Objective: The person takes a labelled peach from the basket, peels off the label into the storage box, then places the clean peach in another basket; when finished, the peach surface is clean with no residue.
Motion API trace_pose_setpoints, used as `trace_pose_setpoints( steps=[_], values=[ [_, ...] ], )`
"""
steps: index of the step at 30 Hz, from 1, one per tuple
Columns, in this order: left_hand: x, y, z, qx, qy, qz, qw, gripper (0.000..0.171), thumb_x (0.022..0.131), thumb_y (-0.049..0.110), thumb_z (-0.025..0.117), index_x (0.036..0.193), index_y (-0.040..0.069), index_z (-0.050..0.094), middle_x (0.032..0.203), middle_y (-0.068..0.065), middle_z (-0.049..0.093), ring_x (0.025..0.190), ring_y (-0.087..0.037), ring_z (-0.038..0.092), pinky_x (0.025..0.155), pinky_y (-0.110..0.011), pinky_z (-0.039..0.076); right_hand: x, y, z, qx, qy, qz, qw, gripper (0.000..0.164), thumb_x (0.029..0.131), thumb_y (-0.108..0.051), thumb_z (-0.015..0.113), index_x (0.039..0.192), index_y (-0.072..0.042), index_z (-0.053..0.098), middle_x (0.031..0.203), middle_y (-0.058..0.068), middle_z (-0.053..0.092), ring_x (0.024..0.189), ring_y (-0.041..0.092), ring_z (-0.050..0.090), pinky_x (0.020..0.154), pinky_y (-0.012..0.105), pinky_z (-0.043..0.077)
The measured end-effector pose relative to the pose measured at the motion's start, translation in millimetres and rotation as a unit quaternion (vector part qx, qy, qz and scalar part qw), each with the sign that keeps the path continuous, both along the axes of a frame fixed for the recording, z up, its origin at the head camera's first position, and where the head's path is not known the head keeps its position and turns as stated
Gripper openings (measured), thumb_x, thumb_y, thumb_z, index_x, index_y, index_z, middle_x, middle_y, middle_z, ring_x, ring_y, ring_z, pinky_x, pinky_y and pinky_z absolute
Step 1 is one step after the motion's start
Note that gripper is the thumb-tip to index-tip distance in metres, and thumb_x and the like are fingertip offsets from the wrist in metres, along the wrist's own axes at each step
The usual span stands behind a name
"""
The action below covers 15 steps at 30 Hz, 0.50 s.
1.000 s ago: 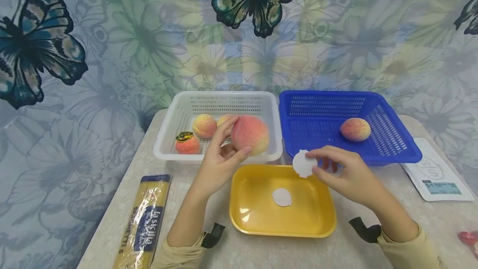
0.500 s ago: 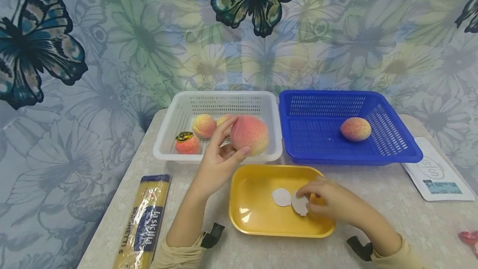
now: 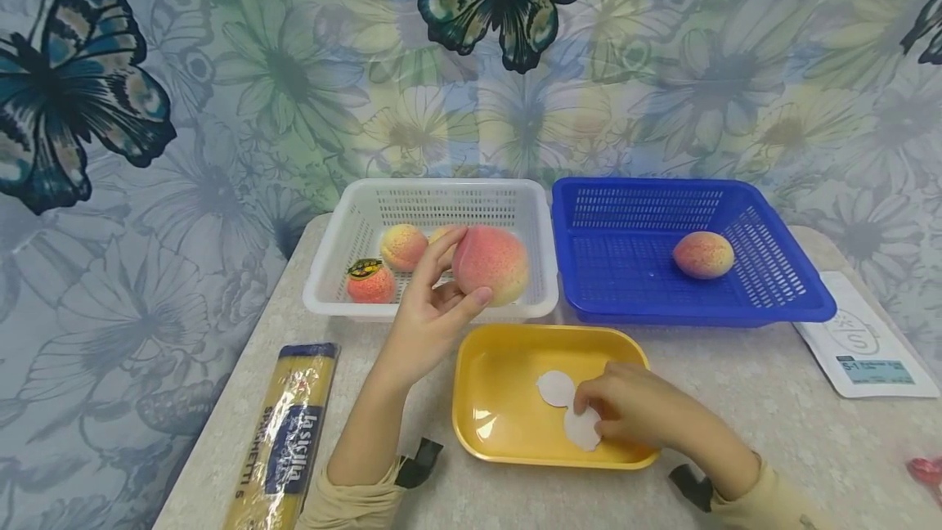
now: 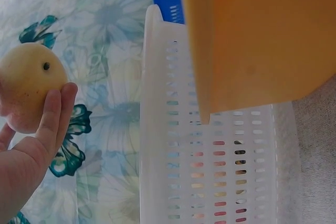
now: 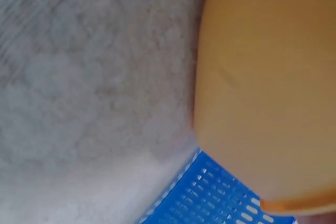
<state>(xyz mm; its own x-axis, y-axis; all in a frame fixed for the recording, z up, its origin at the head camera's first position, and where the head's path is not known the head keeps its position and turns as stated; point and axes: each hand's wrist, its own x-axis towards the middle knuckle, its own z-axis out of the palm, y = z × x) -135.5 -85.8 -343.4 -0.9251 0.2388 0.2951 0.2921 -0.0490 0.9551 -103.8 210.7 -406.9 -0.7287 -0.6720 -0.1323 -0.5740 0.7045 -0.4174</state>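
My left hand (image 3: 430, 317) grips a large pink-and-yellow peach (image 3: 491, 266) above the front of the white basket (image 3: 434, 311). In the left wrist view, fingers curve around the peach (image 4: 31, 85), whose small dark stem pit shows. Inside the yellow tray (image 3: 500, 350), my right hand (image 3: 636, 403) pinches a white, roundish paper cutout (image 3: 581, 432) low over the bottom. A second white cutout (image 3: 555, 388) lies flat just left of those fingers. The right wrist view is mostly filled by the tray's outer wall (image 5: 268, 77), which hides the hand's work.
Several smaller peaches, one peach (image 3: 403, 247) among them, and an orange-red fruit with a black label (image 3: 370, 283) lie in the white basket. A blue basket (image 3: 692, 313) beside it holds one peach (image 3: 703, 255). A spaghetti pack (image 3: 287, 432) lies left, a white pouch (image 3: 868, 342) right.
My right hand has come down from in front of the blue basket into the yellow tray, bringing its paper cutout beside the other one. The left hand with the peach has barely moved.
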Motion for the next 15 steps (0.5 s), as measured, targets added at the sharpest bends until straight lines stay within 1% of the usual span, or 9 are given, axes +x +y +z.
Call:
trace_pose_setpoints(
  steps=[7, 15],
  values=[
    [-0.6, 0, -0.6, 0.004, -0.001, 0.002, 1.0, 0.071, 0.091, 0.009, 0.071, 0.15, 0.029, 0.037, 0.141, -0.006, 0.049, 0.088, -0.018, 0.061, 0.075, -0.019, 0.052, 0.4, -10, -6.6, -0.014, -0.01, 0.04, 0.999, 0.018, 0.078, -0.016, 0.077, 0.09, -0.025, 0.067, 0.069, -0.019, 0.05, 0.067, -0.002, 0.041, 0.066, 0.02, 0.037],
    [-0.7, -2, -0.2, 0.001, 0.0, 0.004, 1.0, 0.073, 0.09, 0.005, 0.071, 0.151, 0.028, 0.037, 0.14, -0.007, 0.049, 0.09, -0.018, 0.062, 0.077, -0.019, 0.053, 1.3, -12, -12.0, -0.016, -0.012, 0.046, 0.999, 0.018, 0.079, -0.016, 0.076, 0.091, -0.025, 0.067, 0.067, -0.02, 0.047, 0.064, -0.003, 0.042, 0.065, 0.019, 0.039]
  ],
)
